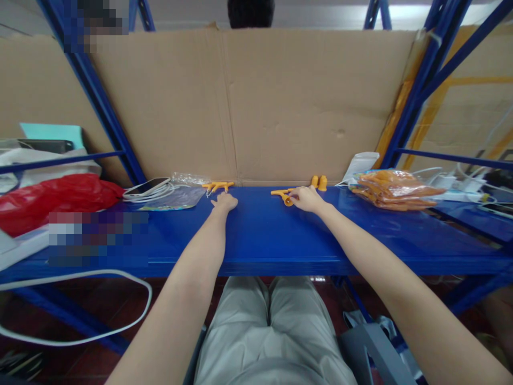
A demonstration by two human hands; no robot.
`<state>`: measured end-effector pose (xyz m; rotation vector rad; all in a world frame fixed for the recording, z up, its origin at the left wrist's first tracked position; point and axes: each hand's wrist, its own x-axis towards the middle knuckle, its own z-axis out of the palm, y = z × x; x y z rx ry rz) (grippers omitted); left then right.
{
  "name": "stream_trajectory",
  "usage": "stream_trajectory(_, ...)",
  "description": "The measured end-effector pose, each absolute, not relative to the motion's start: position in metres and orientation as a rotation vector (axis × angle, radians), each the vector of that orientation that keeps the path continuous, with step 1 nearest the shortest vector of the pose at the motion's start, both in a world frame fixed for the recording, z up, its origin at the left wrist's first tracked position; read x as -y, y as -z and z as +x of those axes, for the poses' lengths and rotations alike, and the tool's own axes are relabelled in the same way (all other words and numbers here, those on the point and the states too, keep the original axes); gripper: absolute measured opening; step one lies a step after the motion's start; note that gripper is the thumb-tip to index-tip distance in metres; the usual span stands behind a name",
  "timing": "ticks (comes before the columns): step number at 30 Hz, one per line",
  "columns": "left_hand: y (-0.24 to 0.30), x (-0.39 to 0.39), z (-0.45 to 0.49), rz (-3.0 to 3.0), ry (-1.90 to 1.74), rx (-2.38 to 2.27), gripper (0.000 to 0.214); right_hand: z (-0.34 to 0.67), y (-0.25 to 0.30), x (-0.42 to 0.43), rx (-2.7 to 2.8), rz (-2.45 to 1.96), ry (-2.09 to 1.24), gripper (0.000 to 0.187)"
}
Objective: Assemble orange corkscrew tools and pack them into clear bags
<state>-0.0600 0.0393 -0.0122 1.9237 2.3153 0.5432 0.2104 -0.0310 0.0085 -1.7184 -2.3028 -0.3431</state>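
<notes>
My right hand [309, 200] is closed on an orange-yellow plastic part [287, 201] with a round hollow end and a thin arm pointing left. Its fingertips meet the part at the hollow end, low over the blue shelf top. My left hand [225, 202] rests at the blue surface with the thumb held apart from the fingers, and I see nothing in it. Just beyond those fingers lies a branched orange-yellow plastic piece [218, 186], with a small chain-like bit by its left end. Two small orange-yellow caps [318, 183] stand behind my right hand.
A tall cardboard sheet [280, 107] closes off the back of the blue shelf [272, 240]. Left are a clear plastic bag [180, 198], a coiled white cable [150, 193] and a red bag [60, 198]. Bagged orange items [390, 190] lie right. A white cable loop [150, 294] hangs in front.
</notes>
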Motion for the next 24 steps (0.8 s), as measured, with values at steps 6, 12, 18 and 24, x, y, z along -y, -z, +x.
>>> stream_trajectory(6,0.007,-0.04,-0.048,2.184,-0.458,-2.097,0.05,0.211,-0.009,0.032,2.297,-1.722,0.311,0.033)
stream_trajectory(12,0.002,-0.031,-0.025,2.428,-0.501,-1.683,0.043,0.213,-0.007,0.03,2.293,-1.719,0.301,0.035)
stream_trajectory(18,0.0,-0.028,-0.026,2.386,-0.751,-1.713,0.043,0.214,-0.007,0.029,2.292,-1.709,0.317,0.033)
stream_trajectory(24,0.004,-0.029,-0.039,2.286,-0.668,-2.016,0.031,0.215,-0.006,0.029,2.29,-1.703,0.295,0.032)
